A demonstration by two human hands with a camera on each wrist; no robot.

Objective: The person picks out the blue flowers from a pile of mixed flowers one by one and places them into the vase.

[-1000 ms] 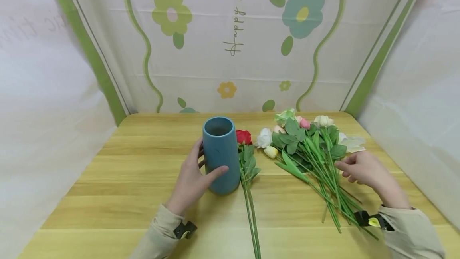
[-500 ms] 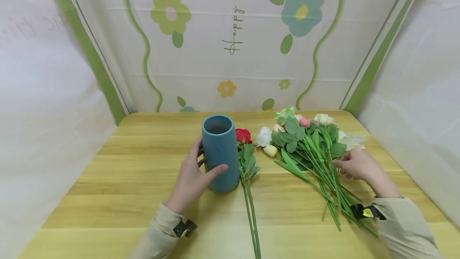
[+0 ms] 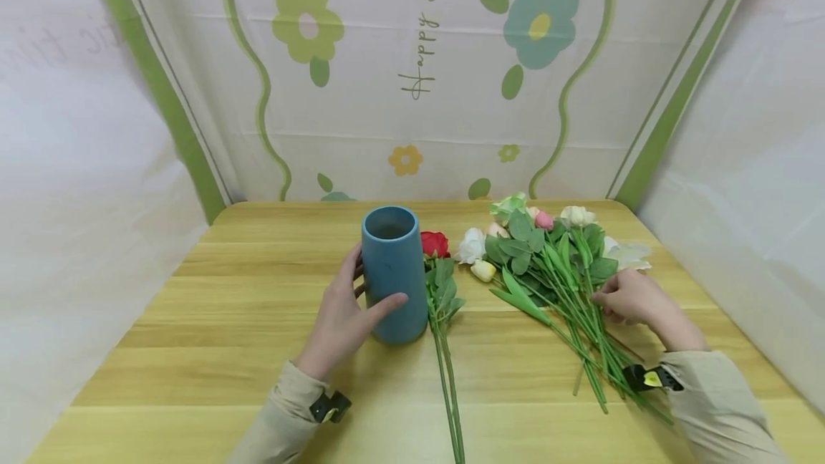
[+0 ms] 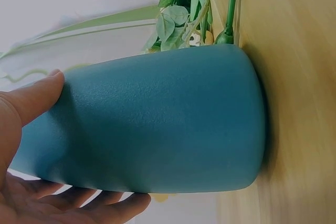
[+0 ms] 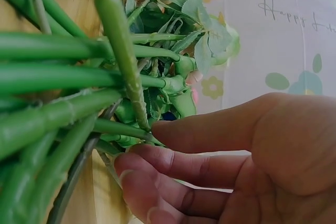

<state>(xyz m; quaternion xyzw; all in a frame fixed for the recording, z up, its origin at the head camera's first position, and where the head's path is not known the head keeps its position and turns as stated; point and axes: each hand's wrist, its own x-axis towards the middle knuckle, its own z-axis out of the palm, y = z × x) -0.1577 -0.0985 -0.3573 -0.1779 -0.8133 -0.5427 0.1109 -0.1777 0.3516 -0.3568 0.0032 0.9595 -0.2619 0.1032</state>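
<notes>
1. We see the left hand (image 3: 341,321) holding the blue vase (image 3: 398,285), with its thumb on the near side and its fingers around the other side. The hold looks just like it did a second ago.
2. The vase stands upright on the wooden table (image 3: 258,321), near the middle, in the same spot as before. We can look into its round top.
3. The right hand (image 3: 634,301) is the one that has moved. A second ago it was just to the right of the stems, and now it has come in closer to them.
4. Up close, we see its thumb and first finger pinching a light green stem (image 5: 128,66). The other fingers are bent a little.
5. The flower pile (image 3: 523,243) lies on the right side of the table, just as it did. We spot a white flower (image 3: 473,245), a yellow bud (image 3: 483,271) and a pink bud (image 3: 543,220) in it.
6. The red flower (image 3: 435,244) lies between the vase and the pile, and it has not moved. Its long stems point toward us.
7. Behind the table we see a cloth (image 3: 361,77) with flower pictures.
</notes>
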